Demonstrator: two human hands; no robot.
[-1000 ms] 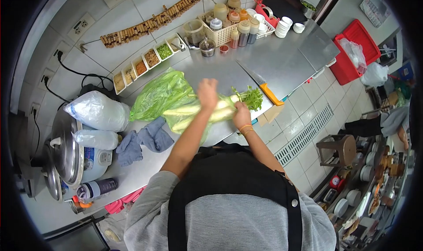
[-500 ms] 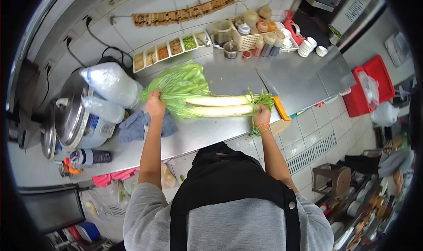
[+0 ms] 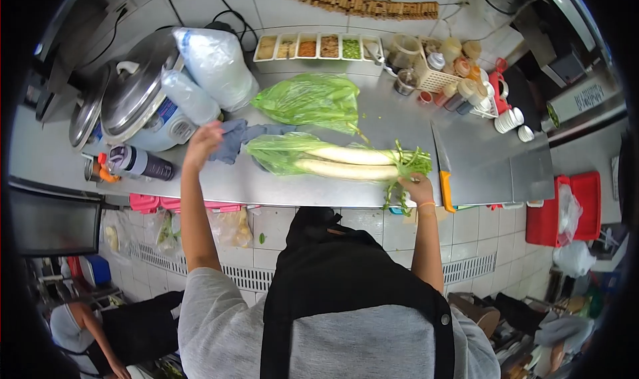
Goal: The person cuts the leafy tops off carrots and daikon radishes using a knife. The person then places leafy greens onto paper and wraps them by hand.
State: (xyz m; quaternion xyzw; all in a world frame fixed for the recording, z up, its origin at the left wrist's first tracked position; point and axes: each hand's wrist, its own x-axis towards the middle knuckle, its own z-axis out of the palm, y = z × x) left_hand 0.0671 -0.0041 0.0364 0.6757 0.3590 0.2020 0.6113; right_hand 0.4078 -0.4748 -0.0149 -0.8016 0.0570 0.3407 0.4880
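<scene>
Two long white radishes [image 3: 353, 163] with leafy green tops lie side by side on the steel counter [image 3: 319, 191], their left ends inside a thin green plastic bag [image 3: 273, 154]. My right hand [image 3: 418, 189] is closed around the leafy stems at the right end. Raised near a blue-grey cloth [image 3: 233, 139], my left hand [image 3: 208, 138] is apart from the bag and blurred, so its fingers are hard to make out. Behind the radishes lies another green bag [image 3: 309, 101] with something leafy in it. A knife with an orange handle [image 3: 446, 191] rests right of the leaves.
Two large lidded pots [image 3: 143, 96], filled clear bags [image 3: 216, 66] and a bottle [image 3: 140, 163] stand at the left. A row of food trays [image 3: 318, 47] and a basket of sauce bottles [image 3: 439, 78] line the back. Another person [image 3: 126, 332] is at the lower left.
My left hand has left the green bag and moved left and up. The bag's end has drawn apart from the other green bag. The camera view has turned.
</scene>
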